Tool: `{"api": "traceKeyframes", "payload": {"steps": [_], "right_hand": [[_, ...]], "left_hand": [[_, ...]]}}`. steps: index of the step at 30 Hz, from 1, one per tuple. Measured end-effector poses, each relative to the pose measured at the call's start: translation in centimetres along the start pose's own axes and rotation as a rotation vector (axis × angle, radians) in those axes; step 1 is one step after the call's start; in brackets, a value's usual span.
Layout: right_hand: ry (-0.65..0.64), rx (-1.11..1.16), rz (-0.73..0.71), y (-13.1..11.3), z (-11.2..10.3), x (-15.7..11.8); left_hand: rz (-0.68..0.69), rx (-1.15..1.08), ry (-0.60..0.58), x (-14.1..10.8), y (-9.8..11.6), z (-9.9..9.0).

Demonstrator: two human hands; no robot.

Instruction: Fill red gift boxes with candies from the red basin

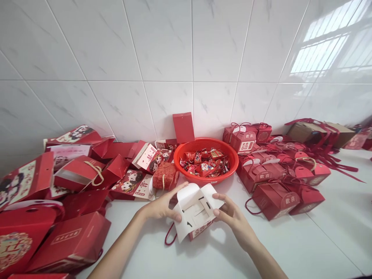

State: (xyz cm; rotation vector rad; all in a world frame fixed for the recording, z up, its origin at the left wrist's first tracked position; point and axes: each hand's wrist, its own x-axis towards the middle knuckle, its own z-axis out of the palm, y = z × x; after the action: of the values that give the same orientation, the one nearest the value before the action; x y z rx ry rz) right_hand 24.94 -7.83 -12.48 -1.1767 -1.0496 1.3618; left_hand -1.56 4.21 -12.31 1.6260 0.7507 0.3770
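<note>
"White, grey-veined tiles (162,46) stand behind the red basket (203,179), don't they? What is beneath it?"

"A pale countertop (308,240), spreading to both sides of the basket. Red cartons (78,236) are heaped to the basket's left, some flattened and some folded up. To its right sit handled red boxes (273,199), and beyond those, brown boxes (305,133) with dark red ribbons (331,135)."

"And the open box (197,215)?"

"Just in front of the basket, between the hands. Its mouth faces up, with the white lining and slots showing and the flaps splayed outward. Its long axis seems to run left to right, the right end angled slightly towards the basket. One red printed side faces the near side, away from the basket."

"How is it gripped?"

"The left hand (164,205) is clamped on the left flap, thumb over the white inside. The right hand (232,217) pinches the right flap between thumb and fingers. A dark red cord (170,234) loops out on the left, in front of the basket."

"Any writing?"

"Several boxes right of the basket read 歡喜, and one also bears 囍 on a white panel. Left of it, a white-and-red carton (151,155) shows 囍 beside cartoon figures. The open box's pale print is too small to read, as is most lettering on the wrapped sweets (207,166) inside the basket."
</note>
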Motion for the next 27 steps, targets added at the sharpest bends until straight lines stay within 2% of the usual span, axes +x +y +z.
{"api": "traceKeyframes", "payload": {"steps": [2, 5, 11, 15, 19, 22, 25, 27], "right_hand": [[-0.004, 0.063, -0.002, 0.1, -0.6, 0.0], [-0.006, 0.107, -0.013, 0.2, -1.1, 0.0], [-0.044, -0.069, -0.051, -0.7, -2.3, 0.8], [-0.044, -0.27, -0.203, -2.5, -3.6, 1.8], [0.121, -0.429, -0.339, -4.8, -4.6, 3.2], [0.199, -0.443, -0.434, -6.3, -4.9, 4.6], [0.179, -0.421, -0.482, -7.3, -4.7, 6.8], [0.171, -0.391, -0.484, -7.7, -4.6, 8.7]], "left_hand": [[0.035, -0.008, 0.027, 0.9, -0.1, 0.0], [0.058, -0.024, -0.011, 2.0, -0.5, 0.2], [0.07, -0.025, -0.021, 1.8, -0.3, 0.7], [0.061, 0.05, 0.041, 0.6, 1.7, 0.6], [0.067, 0.272, 0.165, -0.3, 4.1, 0.3], [0.053, 0.448, 0.289, -0.5, 5.7, 0.1], [0.085, 0.576, 0.375, -0.2, 7.2, -0.3], [0.117, 0.644, 0.389, 0.5, 8.3, -0.7]]}}
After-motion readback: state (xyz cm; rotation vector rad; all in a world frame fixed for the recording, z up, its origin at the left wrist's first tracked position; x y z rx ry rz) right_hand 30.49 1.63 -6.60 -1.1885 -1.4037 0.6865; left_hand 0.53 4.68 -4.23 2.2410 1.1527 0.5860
